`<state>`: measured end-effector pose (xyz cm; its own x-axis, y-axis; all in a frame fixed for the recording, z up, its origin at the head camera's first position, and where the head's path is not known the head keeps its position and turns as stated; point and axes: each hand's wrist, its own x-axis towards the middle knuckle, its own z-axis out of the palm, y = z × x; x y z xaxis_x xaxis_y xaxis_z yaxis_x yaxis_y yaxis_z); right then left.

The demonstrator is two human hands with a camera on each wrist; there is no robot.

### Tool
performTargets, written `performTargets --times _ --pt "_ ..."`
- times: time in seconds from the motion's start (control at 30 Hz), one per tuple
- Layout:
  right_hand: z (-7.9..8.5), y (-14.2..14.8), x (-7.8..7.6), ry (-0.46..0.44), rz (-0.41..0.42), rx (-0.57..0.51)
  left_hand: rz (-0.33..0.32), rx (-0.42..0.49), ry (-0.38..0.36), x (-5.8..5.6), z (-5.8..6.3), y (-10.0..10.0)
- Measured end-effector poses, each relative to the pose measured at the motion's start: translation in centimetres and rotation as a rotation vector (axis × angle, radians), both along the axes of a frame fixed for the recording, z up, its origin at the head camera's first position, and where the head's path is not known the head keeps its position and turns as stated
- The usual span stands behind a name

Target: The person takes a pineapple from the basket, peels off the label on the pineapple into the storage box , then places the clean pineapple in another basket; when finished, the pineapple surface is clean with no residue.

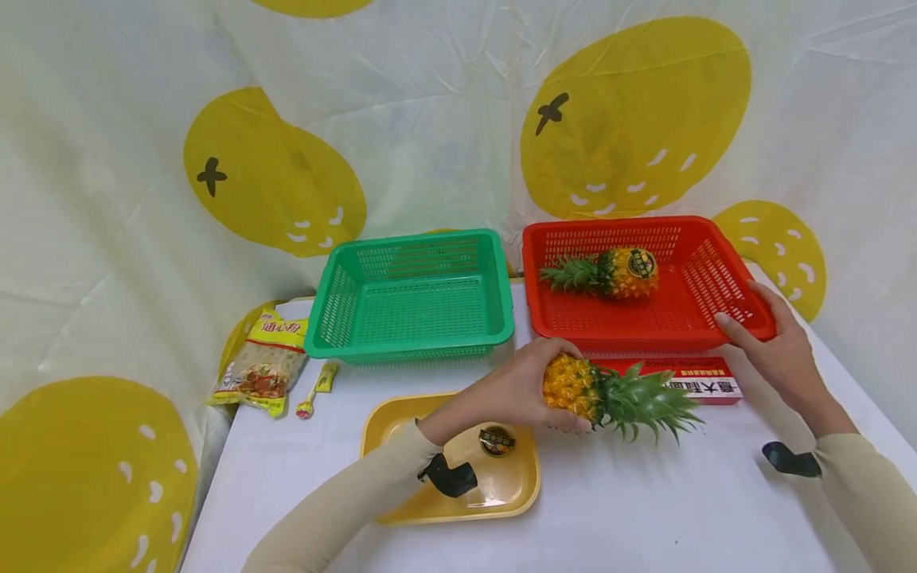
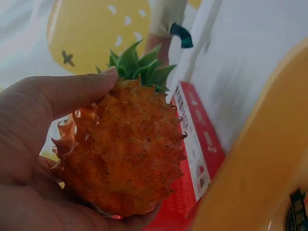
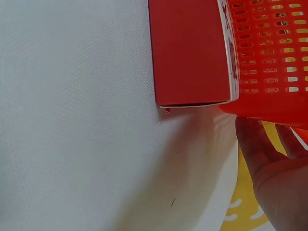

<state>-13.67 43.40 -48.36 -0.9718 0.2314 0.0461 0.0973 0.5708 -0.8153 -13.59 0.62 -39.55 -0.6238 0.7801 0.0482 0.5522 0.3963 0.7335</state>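
Observation:
My left hand (image 1: 526,386) grips a small pineapple (image 1: 569,386) round its body, thumb near the base of the leaves in the left wrist view. The pineapple lies sideways, its green crown (image 1: 648,398) pointing right, over the front of a red box (image 1: 716,387). At the right front corner of the red basket (image 1: 645,338), my right hand (image 1: 777,346) holds the rim, thumb toward the front and fingers at the side. Inside that basket lies another pineapple (image 1: 626,274) with a round black label, its crown to the left.
A green basket (image 1: 408,352) stands left of the red one. Nearer is a yellow tray (image 1: 530,477) with a round black label (image 1: 497,440) in it. At left lie a pasta bag (image 1: 261,362), a lollipop (image 1: 305,408) and a small yellow packet (image 1: 325,378).

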Motion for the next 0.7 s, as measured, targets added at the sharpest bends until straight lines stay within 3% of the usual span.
performTargets --times 0.43,0.7 --pt "0.0 0.1 -0.1 -0.021 -0.006 -0.002 0.108 0.057 -0.068 -1.7 1.3 -3.4" --pt "0.2 -0.2 -0.2 -0.012 -0.015 -0.014 0.209 0.103 -0.086 -4.3 2.4 -6.9"
